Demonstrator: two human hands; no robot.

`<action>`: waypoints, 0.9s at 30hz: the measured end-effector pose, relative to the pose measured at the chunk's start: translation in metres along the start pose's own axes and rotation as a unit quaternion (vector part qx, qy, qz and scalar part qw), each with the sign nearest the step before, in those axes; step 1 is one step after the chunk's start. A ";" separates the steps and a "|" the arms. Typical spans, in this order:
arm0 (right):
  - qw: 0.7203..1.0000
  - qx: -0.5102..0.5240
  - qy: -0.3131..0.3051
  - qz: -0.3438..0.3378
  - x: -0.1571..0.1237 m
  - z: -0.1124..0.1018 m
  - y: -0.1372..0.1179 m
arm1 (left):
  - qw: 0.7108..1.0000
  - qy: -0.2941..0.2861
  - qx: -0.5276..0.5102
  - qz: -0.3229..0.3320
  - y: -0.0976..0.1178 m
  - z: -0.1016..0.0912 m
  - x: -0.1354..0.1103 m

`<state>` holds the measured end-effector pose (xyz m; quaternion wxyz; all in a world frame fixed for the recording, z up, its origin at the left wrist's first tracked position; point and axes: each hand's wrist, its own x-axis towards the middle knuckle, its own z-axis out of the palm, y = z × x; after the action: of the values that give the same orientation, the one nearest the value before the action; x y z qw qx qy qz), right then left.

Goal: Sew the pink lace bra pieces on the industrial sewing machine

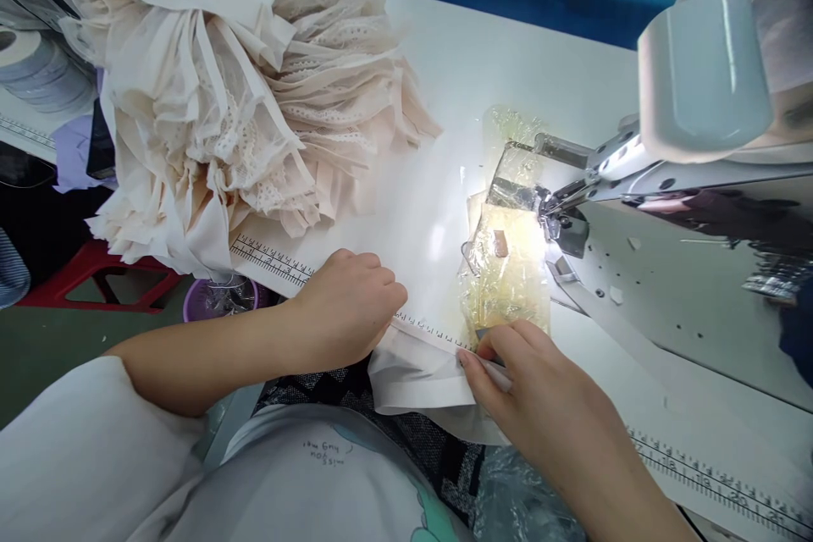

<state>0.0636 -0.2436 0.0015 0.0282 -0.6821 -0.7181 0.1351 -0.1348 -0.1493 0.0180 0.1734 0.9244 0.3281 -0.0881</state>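
Note:
A piece of pale fabric (423, 377) hangs over the front edge of the table, its upper edge stretched between my two hands. My left hand (352, 305) is closed in a fist at the fabric's left end, by the printed ruler. My right hand (530, 381) pinches the right end between thumb and fingers. A small grey, pointed piece shows beside those fingers; I cannot tell what it is. Just beyond the right hand, a yellowish, tape-covered plate (514, 271) lies at the sewing machine's needle area (559, 216), lit by a bright lamp.
A large heap of cream lace-trimmed fabric (254, 102) covers the table's back left. The sewing machine's head (702, 72) overhangs the right side. A ruler strip (717, 478) runs along the front edge. Below left are a purple bin (196, 302) and a red stool (95, 275).

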 end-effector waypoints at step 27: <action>1.000 0.007 0.006 -0.018 0.000 0.002 0.003 | 1.000 -0.004 0.011 0.016 -0.001 -0.004 0.000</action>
<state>0.0667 -0.2441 -0.0008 0.0397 -0.6695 -0.7292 0.1361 -0.1350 -0.1464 0.0216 0.1663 0.9310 0.3114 -0.0926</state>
